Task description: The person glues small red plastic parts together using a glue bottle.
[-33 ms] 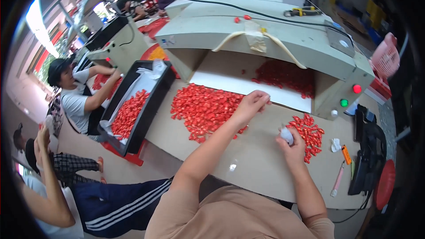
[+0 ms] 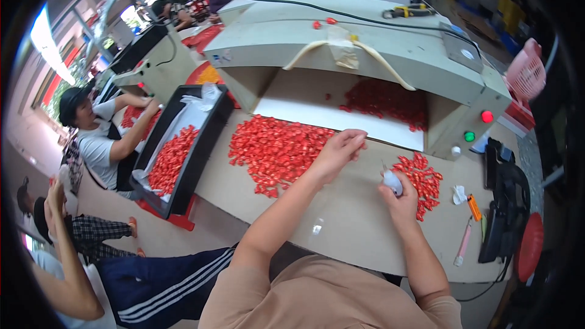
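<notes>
My right hand (image 2: pixel 400 205) is closed around a small whitish squeeze bottle (image 2: pixel 392 183) with a thin needle-like tip pointing up and away from me. Just left of it, my left hand (image 2: pixel 339 153) hovers over the bench with its fingertips pressed together; whatever is in the pinch, if anything, is too small to make out. A wide heap of small red pieces (image 2: pixel 268 149) lies beside and partly behind my left hand. Close to the right hand sits a smaller pile of red pieces (image 2: pixel 423 181).
Across the bench (image 2: pixel 341 225) stands a grey box-shaped machine (image 2: pixel 244 61) with red pieces inside. A black tray (image 2: pixel 210 140) of red pieces is at left, near a seated co-worker (image 2: pixel 100 137). An orange cutter (image 2: pixel 473 207) and a pink-handled tool (image 2: pixel 464 242) lie at right.
The whole view has shifted slightly. My left hand's fingers have turned a little, and the bottle's thin tip shows more clearly. Both hands stay nearly in place.
</notes>
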The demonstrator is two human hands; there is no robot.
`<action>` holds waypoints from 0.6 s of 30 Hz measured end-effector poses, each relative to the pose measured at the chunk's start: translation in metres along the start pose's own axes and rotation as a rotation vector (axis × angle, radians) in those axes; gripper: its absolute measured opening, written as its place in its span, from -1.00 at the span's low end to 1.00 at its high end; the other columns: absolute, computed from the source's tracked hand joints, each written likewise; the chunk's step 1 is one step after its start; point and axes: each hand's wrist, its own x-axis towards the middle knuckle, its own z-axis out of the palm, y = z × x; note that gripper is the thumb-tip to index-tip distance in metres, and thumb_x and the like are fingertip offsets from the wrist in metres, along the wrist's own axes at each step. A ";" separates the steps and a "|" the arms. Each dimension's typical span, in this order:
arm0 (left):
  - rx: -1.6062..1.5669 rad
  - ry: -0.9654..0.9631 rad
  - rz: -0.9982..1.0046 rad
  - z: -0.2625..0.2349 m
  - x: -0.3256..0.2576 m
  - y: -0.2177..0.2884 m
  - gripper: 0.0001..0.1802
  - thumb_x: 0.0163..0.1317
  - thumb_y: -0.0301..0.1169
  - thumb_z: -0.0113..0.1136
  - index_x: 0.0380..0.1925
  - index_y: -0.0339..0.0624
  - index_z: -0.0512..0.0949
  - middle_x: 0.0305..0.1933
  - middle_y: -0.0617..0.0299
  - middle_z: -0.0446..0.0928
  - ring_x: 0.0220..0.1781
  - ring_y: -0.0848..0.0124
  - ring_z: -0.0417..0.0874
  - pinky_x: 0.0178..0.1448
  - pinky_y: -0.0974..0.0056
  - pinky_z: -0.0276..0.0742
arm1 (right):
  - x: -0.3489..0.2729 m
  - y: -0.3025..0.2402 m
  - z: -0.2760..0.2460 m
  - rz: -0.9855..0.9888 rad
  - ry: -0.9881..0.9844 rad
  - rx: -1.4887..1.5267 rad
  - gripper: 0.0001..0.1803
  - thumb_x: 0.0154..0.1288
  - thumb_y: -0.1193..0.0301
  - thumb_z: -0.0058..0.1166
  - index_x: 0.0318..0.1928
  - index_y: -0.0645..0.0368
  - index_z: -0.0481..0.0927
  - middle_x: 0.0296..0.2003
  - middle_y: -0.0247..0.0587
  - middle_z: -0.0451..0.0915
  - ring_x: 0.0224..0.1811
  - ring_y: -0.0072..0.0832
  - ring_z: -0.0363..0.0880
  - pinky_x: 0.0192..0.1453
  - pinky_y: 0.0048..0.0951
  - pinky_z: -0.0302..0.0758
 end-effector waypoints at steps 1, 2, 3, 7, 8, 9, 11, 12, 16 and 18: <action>-0.009 -0.012 -0.011 -0.005 -0.014 -0.005 -0.72 0.38 -0.25 0.11 -0.08 -0.23 0.53 -0.28 0.22 0.54 -0.34 0.43 0.50 -0.19 0.36 0.46 | 0.005 0.001 0.000 -0.002 -0.005 -0.031 -0.73 0.27 0.52 0.15 -0.04 0.24 0.45 -0.22 -0.30 0.58 -0.31 -0.67 0.52 -0.30 -0.64 0.46; -0.185 -0.047 -0.046 -0.011 -0.026 -0.011 -0.69 0.41 -0.23 0.07 -0.03 -0.23 0.50 -0.27 0.27 0.51 -0.35 0.50 0.45 -0.20 0.40 0.44 | 0.006 -0.002 0.006 -0.024 0.013 0.056 -0.73 0.40 0.40 0.03 0.02 0.24 0.42 -0.26 -0.31 0.53 -0.36 -0.71 0.44 -0.41 -0.67 0.37; -0.361 -0.083 -0.084 -0.014 -0.033 -0.017 -0.67 0.44 -0.21 0.03 0.01 -0.23 0.48 -0.25 0.33 0.48 -0.36 0.58 0.40 -0.20 0.45 0.41 | 0.008 -0.004 0.006 -0.013 0.028 0.042 -0.73 0.40 0.40 0.03 0.02 0.24 0.42 -0.26 -0.31 0.53 -0.36 -0.71 0.44 -0.41 -0.67 0.37; -0.613 -0.093 -0.190 -0.017 -0.042 -0.037 -0.64 0.44 -0.18 0.03 0.05 -0.20 0.47 -0.31 0.34 0.47 -0.36 0.58 0.40 -0.20 0.44 0.41 | 0.011 -0.006 0.006 -0.036 0.012 0.133 -0.60 0.53 0.14 -0.25 0.10 0.19 0.32 -0.34 -0.32 0.45 -0.43 -0.70 0.36 -0.45 -0.66 0.29; -0.611 -0.105 -0.190 -0.019 -0.043 -0.039 -0.67 0.41 -0.21 0.07 0.00 -0.20 0.51 -0.31 0.35 0.48 -0.33 0.58 0.42 -0.19 0.43 0.43 | 0.011 -0.008 0.008 -0.054 0.035 0.154 -0.60 0.51 0.09 -0.19 0.06 0.17 0.33 -0.40 -0.34 0.46 -0.48 -0.73 0.30 -0.46 -0.68 0.25; -0.609 -0.117 -0.189 -0.019 -0.043 -0.041 -0.71 0.39 -0.23 0.12 -0.06 -0.21 0.54 -0.32 0.35 0.49 -0.31 0.58 0.44 -0.18 0.42 0.44 | 0.011 -0.009 0.009 -0.073 0.056 0.175 -0.58 0.48 0.05 -0.13 0.02 0.15 0.34 -0.45 -0.36 0.46 -0.52 -0.75 0.25 -0.46 -0.69 0.22; -0.103 -0.008 -0.028 -0.009 -0.046 -0.051 -0.76 0.33 -0.29 0.18 -0.15 -0.22 0.56 -0.33 0.31 0.52 -0.27 0.51 0.49 -0.16 0.37 0.46 | 0.010 -0.006 0.007 -0.053 0.054 0.162 -0.59 0.49 0.05 -0.13 0.02 0.16 0.33 -0.44 -0.34 0.47 -0.52 -0.75 0.25 -0.46 -0.69 0.22; 0.411 0.107 0.138 -0.004 -0.046 -0.056 -0.81 0.27 -0.34 0.25 -0.23 -0.23 0.59 -0.34 0.27 0.55 -0.24 0.44 0.54 -0.14 0.32 0.48 | 0.010 -0.005 0.007 -0.064 0.060 0.172 -0.59 0.49 0.06 -0.13 0.01 0.16 0.33 -0.44 -0.33 0.48 -0.51 -0.75 0.25 -0.46 -0.69 0.22; 0.933 -0.022 0.566 0.002 -0.049 -0.064 -0.79 0.09 -0.41 0.33 -0.28 -0.25 0.60 -0.28 0.10 0.57 -0.14 0.12 0.55 -0.07 0.14 0.48 | 0.009 -0.007 0.006 -0.072 0.080 0.194 -0.60 0.49 0.08 -0.13 0.01 0.17 0.34 -0.42 -0.31 0.49 -0.50 -0.75 0.26 -0.44 -0.69 0.22; 1.019 -0.001 0.625 0.003 -0.048 -0.063 -0.79 0.09 -0.39 0.33 -0.29 -0.23 0.60 -0.26 0.13 0.56 -0.11 0.15 0.54 -0.05 0.13 0.45 | 0.008 -0.008 0.005 -0.069 0.083 0.201 -0.61 0.49 0.09 -0.13 0.01 0.18 0.34 -0.41 -0.31 0.49 -0.50 -0.75 0.26 -0.44 -0.69 0.23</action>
